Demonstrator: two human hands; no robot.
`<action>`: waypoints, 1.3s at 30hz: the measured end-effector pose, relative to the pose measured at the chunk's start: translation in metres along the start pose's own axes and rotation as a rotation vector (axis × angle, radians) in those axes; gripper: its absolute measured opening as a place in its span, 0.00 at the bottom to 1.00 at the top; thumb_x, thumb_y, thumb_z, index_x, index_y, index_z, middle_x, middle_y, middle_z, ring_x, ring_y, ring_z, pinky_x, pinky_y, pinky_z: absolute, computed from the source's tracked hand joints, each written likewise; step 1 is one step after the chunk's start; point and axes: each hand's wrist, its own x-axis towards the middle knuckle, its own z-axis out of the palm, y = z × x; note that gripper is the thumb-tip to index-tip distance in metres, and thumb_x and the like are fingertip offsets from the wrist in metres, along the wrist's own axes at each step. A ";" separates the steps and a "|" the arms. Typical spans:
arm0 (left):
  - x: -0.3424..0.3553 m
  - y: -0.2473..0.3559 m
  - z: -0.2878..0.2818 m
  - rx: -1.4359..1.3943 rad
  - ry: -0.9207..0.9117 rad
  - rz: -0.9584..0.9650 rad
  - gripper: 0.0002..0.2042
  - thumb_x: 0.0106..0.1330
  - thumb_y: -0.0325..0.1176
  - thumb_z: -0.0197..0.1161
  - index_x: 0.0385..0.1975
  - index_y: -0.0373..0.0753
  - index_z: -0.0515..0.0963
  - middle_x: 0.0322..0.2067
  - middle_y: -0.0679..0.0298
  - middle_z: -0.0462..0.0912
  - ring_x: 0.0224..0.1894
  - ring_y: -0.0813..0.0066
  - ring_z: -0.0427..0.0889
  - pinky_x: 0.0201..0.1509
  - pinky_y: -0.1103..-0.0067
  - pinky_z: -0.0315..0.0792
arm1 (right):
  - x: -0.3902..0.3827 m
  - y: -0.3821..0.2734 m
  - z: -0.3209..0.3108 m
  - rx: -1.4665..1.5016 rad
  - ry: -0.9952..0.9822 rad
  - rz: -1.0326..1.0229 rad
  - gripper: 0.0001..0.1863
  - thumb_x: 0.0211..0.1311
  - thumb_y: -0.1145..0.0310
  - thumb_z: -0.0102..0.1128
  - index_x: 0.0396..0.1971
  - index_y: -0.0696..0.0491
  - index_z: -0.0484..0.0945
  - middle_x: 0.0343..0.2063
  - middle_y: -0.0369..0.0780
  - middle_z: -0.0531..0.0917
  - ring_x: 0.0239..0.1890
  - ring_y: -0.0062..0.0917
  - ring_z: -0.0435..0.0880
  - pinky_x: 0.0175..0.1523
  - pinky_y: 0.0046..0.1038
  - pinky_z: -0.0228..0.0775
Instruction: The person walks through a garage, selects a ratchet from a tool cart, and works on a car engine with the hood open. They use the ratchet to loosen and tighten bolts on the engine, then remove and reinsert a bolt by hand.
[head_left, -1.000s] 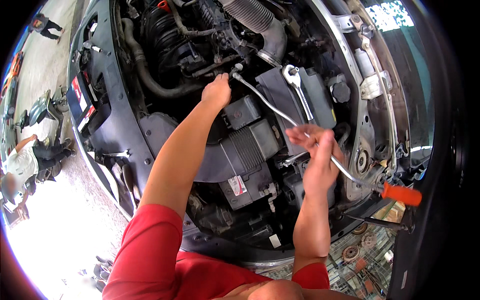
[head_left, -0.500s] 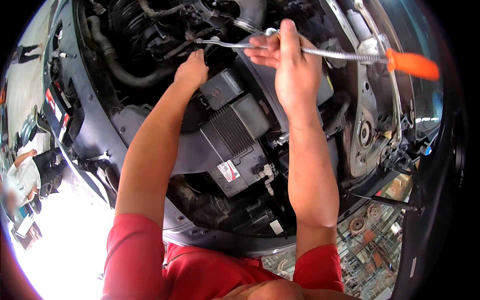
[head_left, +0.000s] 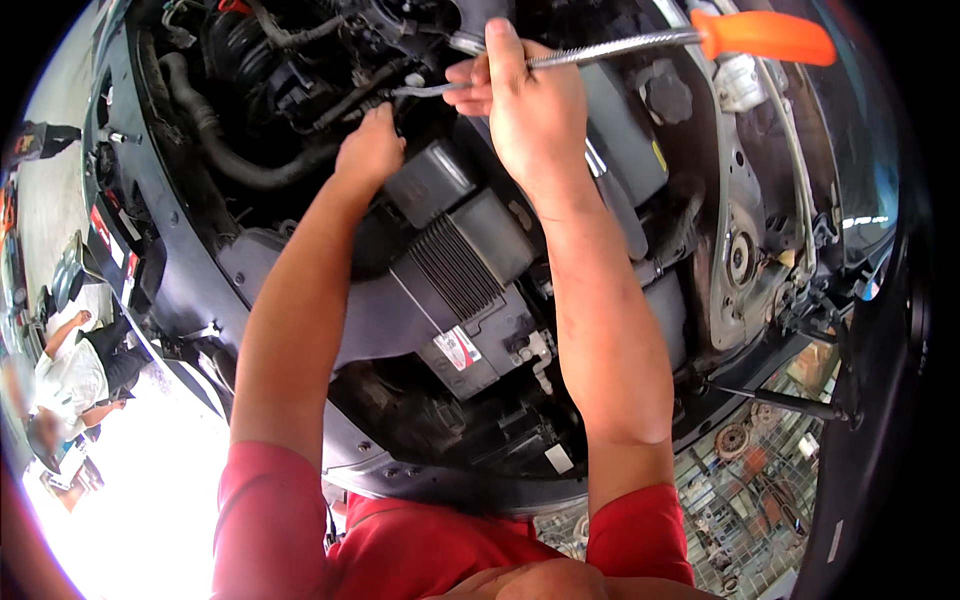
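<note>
Engine bay [head_left: 190,228] open in front of me, surrounding the battery [head_left: 490,345] | orange-handled tool [head_left: 615,49] stretched across beyond the battery | my right hand [head_left: 540,120] also beyond it, curled loosely round the tool's shaft | my left hand [head_left: 368,155] beyond the battery's left side, fingers bunched near the tip; whether they pinch it, I can't tell

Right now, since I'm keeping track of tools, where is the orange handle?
The orange handle is at the head view's upper right, on the metal shaft's end, right of the right hand.
</note>
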 end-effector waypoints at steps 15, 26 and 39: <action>-0.006 0.008 -0.003 -0.016 0.007 -0.028 0.17 0.66 0.28 0.49 0.54 0.33 0.67 0.49 0.50 0.77 0.40 0.48 0.85 0.41 0.61 0.80 | 0.016 0.042 0.034 0.112 -0.003 0.118 0.25 0.76 0.55 0.48 0.32 0.64 0.78 0.32 0.47 0.86 0.32 0.32 0.88 0.39 0.28 0.82; -0.004 0.008 -0.004 0.137 -0.074 0.000 0.21 0.66 0.29 0.54 0.59 0.33 0.65 0.51 0.54 0.76 0.40 0.56 0.87 0.41 0.69 0.82 | 0.018 0.076 0.057 0.143 -0.092 0.082 0.23 0.76 0.57 0.49 0.35 0.65 0.79 0.36 0.44 0.85 0.35 0.26 0.85 0.43 0.26 0.80; 0.001 0.007 -0.005 0.175 -0.165 0.028 0.21 0.66 0.30 0.55 0.58 0.32 0.66 0.57 0.53 0.73 0.45 0.58 0.86 0.45 0.70 0.81 | 0.013 0.086 0.063 0.222 -0.019 0.097 0.22 0.76 0.59 0.49 0.37 0.66 0.80 0.33 0.43 0.85 0.34 0.24 0.85 0.43 0.25 0.79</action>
